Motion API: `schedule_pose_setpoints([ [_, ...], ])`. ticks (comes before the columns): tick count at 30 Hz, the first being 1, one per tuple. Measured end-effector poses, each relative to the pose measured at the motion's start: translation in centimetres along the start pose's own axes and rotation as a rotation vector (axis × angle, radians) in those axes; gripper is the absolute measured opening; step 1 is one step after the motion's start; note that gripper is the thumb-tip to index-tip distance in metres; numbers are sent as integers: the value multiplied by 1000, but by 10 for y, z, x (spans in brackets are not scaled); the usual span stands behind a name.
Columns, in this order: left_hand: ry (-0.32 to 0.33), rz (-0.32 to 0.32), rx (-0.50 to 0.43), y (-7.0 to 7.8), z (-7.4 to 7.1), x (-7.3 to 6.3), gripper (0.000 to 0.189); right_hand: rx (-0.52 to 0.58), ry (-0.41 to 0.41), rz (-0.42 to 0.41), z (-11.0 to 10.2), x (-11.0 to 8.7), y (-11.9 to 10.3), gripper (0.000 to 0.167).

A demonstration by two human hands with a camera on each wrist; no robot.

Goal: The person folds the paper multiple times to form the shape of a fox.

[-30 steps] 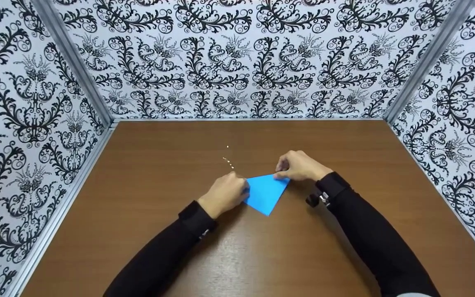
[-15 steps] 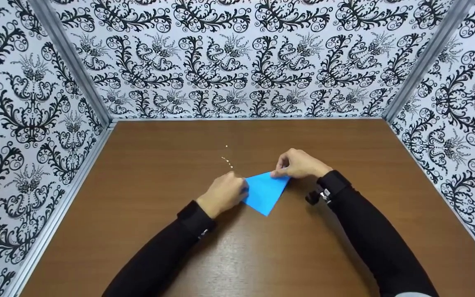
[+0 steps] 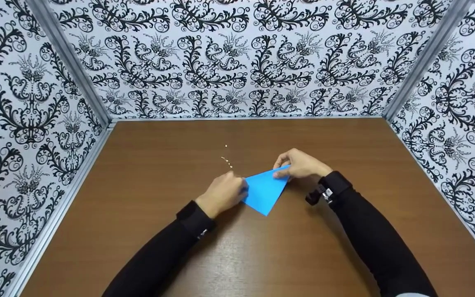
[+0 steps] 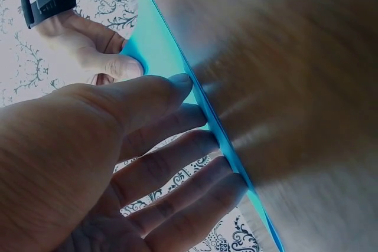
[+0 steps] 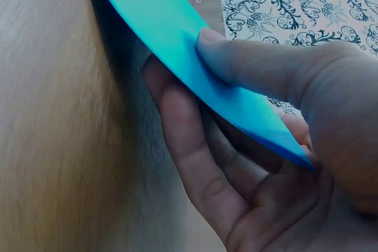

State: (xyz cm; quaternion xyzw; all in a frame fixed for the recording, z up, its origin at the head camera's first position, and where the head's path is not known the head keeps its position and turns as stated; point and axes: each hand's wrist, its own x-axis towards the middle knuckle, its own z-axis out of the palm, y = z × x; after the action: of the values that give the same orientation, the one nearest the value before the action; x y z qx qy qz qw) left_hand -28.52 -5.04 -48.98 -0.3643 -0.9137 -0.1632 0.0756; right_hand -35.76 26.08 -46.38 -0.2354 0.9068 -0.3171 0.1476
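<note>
A sheet of blue paper [image 3: 263,192], folded to a pointed shape, lies with one corner toward the person. At its left side my left hand [image 3: 224,190] rests on it; in the left wrist view the fairly straight fingers [image 4: 177,169] press their tips along the paper's edge, the thumb beside them. My right hand [image 3: 301,164] pinches the far right corner. There the thumb [image 5: 254,63] lies on the upper face and the bent fingers [image 5: 189,140] are underneath. The right wrist view shows this side of the paper curved up off the wooden table [image 5: 53,146].
Several small white specks [image 3: 227,160] show on the table beyond the left hand. Patterned panels [image 3: 237,57] with metal corner posts [image 3: 70,62] enclose the table at the back and sides. Each wrist wears a black band [image 3: 334,185].
The right hand has lifted the far right corner, which now shows between its thumb and fingers. The left hand has stayed in place on the paper.
</note>
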Motion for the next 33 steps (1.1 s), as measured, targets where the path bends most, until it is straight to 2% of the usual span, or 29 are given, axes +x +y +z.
schedule_pose_setpoints([
  [11,11,13,-2,-1,0,0,25,25,34,-19,5,-2,2,14],
  [17,31,30,36,-2,-2,-1,14,9,67,-41,7,-6,2,15],
  [25,96,-26,0,-1,-9,1,2,48,126,-8,5,-13,1,15],
  [30,184,-52,-43,0,-24,5,28,100,196,-12,4,-19,-1,15],
  [33,235,-69,-46,1,-34,7,37,117,245,-24,4,-23,-3,14],
])
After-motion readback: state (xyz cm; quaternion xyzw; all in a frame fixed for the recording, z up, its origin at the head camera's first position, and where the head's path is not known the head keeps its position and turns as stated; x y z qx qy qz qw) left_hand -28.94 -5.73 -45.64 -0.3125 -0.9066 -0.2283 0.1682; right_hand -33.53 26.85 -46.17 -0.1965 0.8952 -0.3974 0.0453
